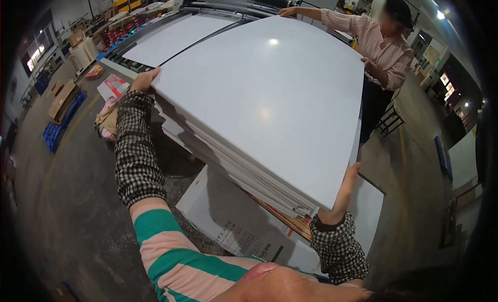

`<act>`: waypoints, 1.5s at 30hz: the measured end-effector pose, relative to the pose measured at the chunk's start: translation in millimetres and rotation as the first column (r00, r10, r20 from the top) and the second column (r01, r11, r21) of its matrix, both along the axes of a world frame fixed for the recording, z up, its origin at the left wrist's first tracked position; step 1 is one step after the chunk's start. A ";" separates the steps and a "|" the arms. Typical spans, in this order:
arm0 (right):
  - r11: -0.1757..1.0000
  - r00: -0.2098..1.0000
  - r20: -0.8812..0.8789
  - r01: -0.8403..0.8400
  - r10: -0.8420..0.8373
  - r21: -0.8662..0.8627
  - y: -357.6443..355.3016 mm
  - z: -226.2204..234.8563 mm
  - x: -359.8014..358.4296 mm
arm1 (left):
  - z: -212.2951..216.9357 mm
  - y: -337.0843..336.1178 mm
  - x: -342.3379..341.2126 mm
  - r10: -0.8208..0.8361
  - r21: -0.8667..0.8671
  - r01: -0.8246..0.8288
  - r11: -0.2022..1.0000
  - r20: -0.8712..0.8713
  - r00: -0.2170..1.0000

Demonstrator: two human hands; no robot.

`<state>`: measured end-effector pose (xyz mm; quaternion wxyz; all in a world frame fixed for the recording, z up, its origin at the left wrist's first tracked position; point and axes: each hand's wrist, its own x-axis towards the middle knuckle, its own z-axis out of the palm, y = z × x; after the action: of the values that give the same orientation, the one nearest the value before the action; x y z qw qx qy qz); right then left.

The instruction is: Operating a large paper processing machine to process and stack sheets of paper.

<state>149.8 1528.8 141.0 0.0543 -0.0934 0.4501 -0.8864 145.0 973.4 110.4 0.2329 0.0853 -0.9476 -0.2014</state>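
A large white sheet (259, 94) spans the center of the frame, topping a layered stack (244, 169) whose uneven edges run toward the lower right. The worker's hands are wide apart: the left hand (144, 81) is closed on the corner at center left, while the right hand (346, 193) lies against the near corner at lower right, fingers pointing up; whether it grips cannot be told. At upper right, a co-worker (386, 55) in a pink shirt has one hand (288, 11) at the far edge and another hand (374, 71) at the right edge. Broad and smooth, with a faint sheen, the sheet looks likely to bend if lifted from one end, slide easily and crease at its corners. Its breadth suggests an awkward load, best taken by opposite corners with flat palms beneath; its weight is hard to judge.
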 end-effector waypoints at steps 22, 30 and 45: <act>0.287 0.362 0.429 -0.385 -0.828 0.877 637.0 -480.3 133.7 | -409.2 638.5 300.6 -0.537 0.629 -0.044 0.776 0.695 0.479; 0.117 0.429 0.292 -0.388 -0.855 0.914 808.0 -557.0 138.4 | -517.4 901.5 146.3 -0.293 0.310 -0.267 0.913 0.951 0.103; 0.415 0.518 0.533 -0.335 -0.669 0.846 807.9 -466.5 114.0 | -506.8 917.6 116.5 -0.145 0.238 -0.612 0.754 0.969 0.199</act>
<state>263.7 2336.7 -325.5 0.1944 0.4401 0.7649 -0.4283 261.6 1891.0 -396.4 -0.4070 0.4117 -0.7385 -0.3458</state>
